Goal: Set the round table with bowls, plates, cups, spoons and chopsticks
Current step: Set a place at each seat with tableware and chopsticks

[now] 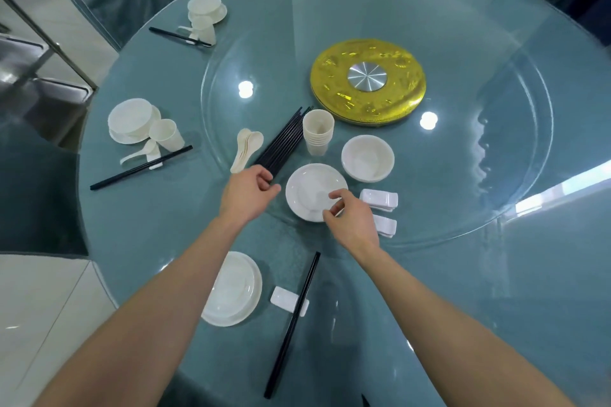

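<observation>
Both of our arms reach out over the round desk [158, 241] to the supplies on the edge of its glass turntable [463, 182]. Our right hand [352, 220] pinches the near rim of the stack of plates [305, 187] between thumb and curled forefinger. Our left hand [248, 190] is curled at the near ends of the bundle of black chopsticks [284, 142]; from this angle we cannot tell whether it grips them or only touches them. Nested spoons [246, 147] lie just left of the bundle, stacked cups [318, 134] just right of it, and the bowls [367, 157] sit beyond the plates, with white chopstick rests [378, 200] beside them. At the near seat lie a plate with a bowl [236, 289], a rest [281, 298] and a pair of chopsticks [296, 314] across it.
</observation>
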Motion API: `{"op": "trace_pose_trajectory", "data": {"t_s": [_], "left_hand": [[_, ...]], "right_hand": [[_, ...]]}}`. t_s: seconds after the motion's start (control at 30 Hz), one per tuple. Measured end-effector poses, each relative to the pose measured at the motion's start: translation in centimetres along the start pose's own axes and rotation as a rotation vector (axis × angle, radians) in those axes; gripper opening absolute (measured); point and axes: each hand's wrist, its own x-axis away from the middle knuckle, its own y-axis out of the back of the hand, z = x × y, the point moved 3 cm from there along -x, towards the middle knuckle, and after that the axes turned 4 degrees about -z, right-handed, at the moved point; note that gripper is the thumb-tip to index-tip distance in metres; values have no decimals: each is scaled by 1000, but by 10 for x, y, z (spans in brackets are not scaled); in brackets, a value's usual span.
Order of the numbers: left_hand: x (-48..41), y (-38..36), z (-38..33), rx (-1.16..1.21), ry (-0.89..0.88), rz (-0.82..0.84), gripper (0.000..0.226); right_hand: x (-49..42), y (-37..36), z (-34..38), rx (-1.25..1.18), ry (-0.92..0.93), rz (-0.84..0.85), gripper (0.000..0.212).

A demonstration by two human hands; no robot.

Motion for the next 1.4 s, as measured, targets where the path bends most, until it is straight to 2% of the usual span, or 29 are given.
{"op": "trace_pose_trajectory", "data": {"t_s": [0.1,0.2,0.43,0.67,0.8,1.0,1.07,1.13,1.27,1.4], "left_hand": [[-25,-5,-27,85,-71,-9,52],[-52,-14,-58,70,-155,-11,78],[-96,-47,-103,11,-292,42,106],[-109,-55,-98,16,-267,31,90],[-100,-34,-80,187,-166,25,83],[-58,-3,-54,574,-5,205,88],[-46,3,-52,620,4,238,83],[-38,5,-51,637,9,262,76],[-33,8,-53,615,-4,270,70],[-34,8,-61,583,-62,264,69]], "right_hand": [[-8,-1,4,-8,-3,9,32],[-12,-2,4,-12,6,5,31],[-12,4,-2,-10,2,3,34],[-10,13,-9,-78,-33,-19,32],[-11,13,0,-108,-11,-33,37],[-16,13,27,-141,61,-78,93],[-18,12,34,-144,85,-49,100],[-18,11,40,-147,92,-17,95],[-14,14,45,-182,116,2,63],[-10,23,42,-206,133,-44,56]]}}
